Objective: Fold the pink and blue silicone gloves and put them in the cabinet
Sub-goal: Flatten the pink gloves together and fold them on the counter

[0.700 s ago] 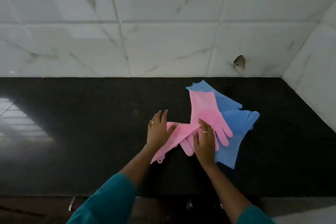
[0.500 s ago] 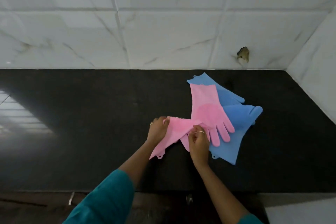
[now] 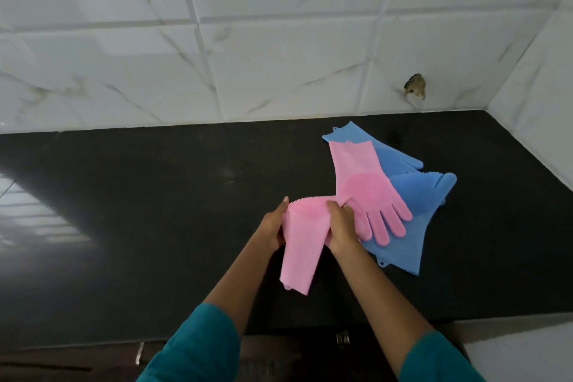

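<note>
A pink silicone glove is lifted off the black counter, its cuff hanging down toward me. My left hand grips its left edge and my right hand pinches its right side near the fingers. A second pink glove lies flat on the counter, fingers pointing toward me. It rests on top of two blue gloves that lie crossed beneath it, to the right of my hands.
White marble-look tiled walls close off the back and right of the counter. A chipped hole marks the back wall. Below the counter's front edge, cabinet fronts with metal handles show dimly.
Both hands closed on the near pink glove and raised it off the counter; its cuff now hangs down. The other gloves stayed where they were.
</note>
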Action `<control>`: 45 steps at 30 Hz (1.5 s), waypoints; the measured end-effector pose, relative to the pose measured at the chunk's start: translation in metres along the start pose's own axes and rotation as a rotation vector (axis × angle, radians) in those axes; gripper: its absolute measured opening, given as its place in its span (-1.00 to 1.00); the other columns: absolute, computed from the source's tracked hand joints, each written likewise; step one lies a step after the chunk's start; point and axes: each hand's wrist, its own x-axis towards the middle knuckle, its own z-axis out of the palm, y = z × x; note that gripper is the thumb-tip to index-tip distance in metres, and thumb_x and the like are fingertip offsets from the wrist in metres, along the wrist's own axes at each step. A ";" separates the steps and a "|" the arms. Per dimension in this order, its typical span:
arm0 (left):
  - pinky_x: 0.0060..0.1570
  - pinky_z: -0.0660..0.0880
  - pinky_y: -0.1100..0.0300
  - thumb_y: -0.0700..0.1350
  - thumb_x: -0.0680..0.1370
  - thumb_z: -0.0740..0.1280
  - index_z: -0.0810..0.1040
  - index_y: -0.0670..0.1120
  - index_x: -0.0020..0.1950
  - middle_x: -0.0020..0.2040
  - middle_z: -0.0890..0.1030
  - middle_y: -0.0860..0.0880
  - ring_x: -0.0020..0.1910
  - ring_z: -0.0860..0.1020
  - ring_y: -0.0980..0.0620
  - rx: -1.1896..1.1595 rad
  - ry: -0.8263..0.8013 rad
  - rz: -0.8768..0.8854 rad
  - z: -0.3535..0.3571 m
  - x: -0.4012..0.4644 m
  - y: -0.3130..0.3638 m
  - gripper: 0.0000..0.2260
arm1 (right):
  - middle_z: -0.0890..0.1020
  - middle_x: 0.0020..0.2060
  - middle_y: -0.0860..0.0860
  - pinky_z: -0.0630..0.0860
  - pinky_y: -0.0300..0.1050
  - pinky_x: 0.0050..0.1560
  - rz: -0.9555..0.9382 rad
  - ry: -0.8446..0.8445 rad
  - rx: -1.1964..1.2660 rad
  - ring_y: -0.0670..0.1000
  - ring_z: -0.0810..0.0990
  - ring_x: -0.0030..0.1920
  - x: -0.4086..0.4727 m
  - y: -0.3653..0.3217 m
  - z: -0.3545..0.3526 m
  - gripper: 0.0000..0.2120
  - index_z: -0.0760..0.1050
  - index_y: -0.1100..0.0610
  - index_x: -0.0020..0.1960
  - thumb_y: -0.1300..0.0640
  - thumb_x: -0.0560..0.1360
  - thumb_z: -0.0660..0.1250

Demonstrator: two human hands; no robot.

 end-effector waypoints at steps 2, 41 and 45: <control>0.29 0.40 -0.08 0.15 0.52 0.21 0.48 -0.16 0.18 0.24 0.53 -0.16 0.20 0.49 -0.13 -0.064 -0.026 0.000 -0.005 -0.003 0.000 -0.57 | 0.51 0.18 0.22 0.46 0.11 0.19 -0.022 0.002 0.012 0.21 0.51 0.14 0.002 -0.008 0.001 -0.62 0.30 0.22 0.32 0.16 0.52 0.18; 0.47 -0.03 -0.07 -0.04 0.61 -0.01 0.01 -0.01 0.50 0.55 -0.02 -0.06 0.52 -0.05 -0.10 1.441 0.465 0.605 -0.037 -0.029 -0.115 -0.54 | 0.16 0.50 0.02 0.14 0.06 0.44 -0.817 -0.134 -1.605 0.07 0.13 0.48 -0.009 0.078 -0.071 -0.53 0.03 -0.03 0.48 -0.05 0.59 -0.02; 0.48 -0.18 -0.01 0.07 0.61 -0.09 -0.02 0.01 0.50 0.55 0.02 -0.04 0.53 -0.04 -0.02 1.487 0.492 0.648 -0.038 -0.025 -0.118 -0.53 | 0.22 0.48 0.04 0.13 0.07 0.44 -0.843 -0.174 -1.555 0.09 0.16 0.48 -0.008 0.078 -0.076 -0.52 0.10 -0.02 0.46 -0.09 0.58 0.02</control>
